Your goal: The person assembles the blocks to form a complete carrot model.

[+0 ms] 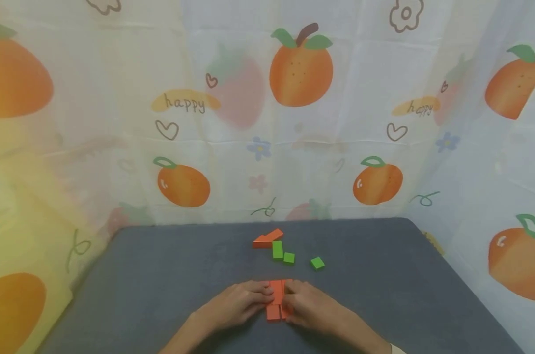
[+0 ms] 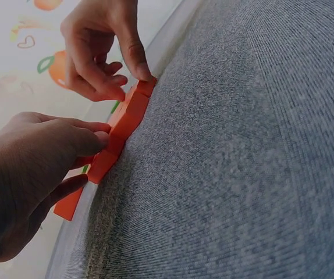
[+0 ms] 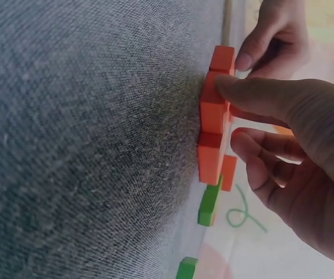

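Several orange blocks [image 1: 275, 291] lie close together on the dark table, forming a compact flat group with thin seams between them. From the left side, my left hand [image 1: 238, 302] holds the group, its thumb and fingertips against the blocks. At the right side, my right hand [image 1: 311, 305] pinches one orange block [image 3: 213, 110], with the thumb on its near face and the curled fingers behind. Both hands cover parts of the group's sides. One smaller square orange block [image 1: 273, 312] shows at the near edge, between the hands.
Beyond the hands stand a tall green block [image 1: 278, 250], a small green block [image 1: 289, 258] and another green block [image 1: 318, 264] farther right. Behind them lie orange pieces [image 1: 263, 242], one slanted. A fruit-printed curtain [image 1: 232, 29] surrounds the grey table [image 1: 161, 275] at the back and sides.
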`<action>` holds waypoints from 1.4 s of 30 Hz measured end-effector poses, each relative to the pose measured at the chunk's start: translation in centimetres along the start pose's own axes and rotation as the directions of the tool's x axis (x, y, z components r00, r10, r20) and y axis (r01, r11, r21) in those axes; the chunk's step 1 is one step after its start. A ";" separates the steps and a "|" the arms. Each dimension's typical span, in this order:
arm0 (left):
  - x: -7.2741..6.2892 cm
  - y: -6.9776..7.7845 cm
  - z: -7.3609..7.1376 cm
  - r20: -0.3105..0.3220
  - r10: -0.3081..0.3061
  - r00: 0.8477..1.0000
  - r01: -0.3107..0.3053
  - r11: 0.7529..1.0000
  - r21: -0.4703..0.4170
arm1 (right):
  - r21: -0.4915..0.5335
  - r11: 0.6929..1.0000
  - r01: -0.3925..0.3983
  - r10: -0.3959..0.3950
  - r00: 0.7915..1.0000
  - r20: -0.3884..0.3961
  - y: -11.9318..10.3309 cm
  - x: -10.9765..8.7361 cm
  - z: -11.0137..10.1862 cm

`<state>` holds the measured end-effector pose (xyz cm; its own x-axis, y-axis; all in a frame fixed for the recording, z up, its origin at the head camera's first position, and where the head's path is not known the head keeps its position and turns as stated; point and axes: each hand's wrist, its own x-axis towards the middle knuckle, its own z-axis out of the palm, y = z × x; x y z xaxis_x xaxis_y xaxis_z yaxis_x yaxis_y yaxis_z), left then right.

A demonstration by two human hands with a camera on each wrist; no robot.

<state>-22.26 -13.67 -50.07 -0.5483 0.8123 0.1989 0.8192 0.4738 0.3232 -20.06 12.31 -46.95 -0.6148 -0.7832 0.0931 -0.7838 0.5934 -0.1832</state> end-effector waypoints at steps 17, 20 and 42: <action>0.1 0.2 -0.2 0.012 -0.019 1.000 0.019 1.000 0.014 | -0.060 0.997 0.046 -0.048 0.998 -0.047 0.6 0.2 0.3; 0.0 0.2 0.1 0.014 -0.019 1.000 0.019 1.000 0.013 | -0.087 0.995 0.051 -0.056 0.997 -0.058 0.6 0.1 0.4; 0.5 0.3 -0.3 0.056 -0.030 0.998 0.029 1.000 0.013 | -0.065 0.972 -0.227 0.226 0.974 -0.024 10.2 6.9 -5.0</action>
<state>-22.33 -13.20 -49.62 -0.5619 0.8158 0.1367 0.8050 0.5014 0.3171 -32.71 13.86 -43.28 -0.7781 -0.6239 0.0725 -0.6275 0.7667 -0.1356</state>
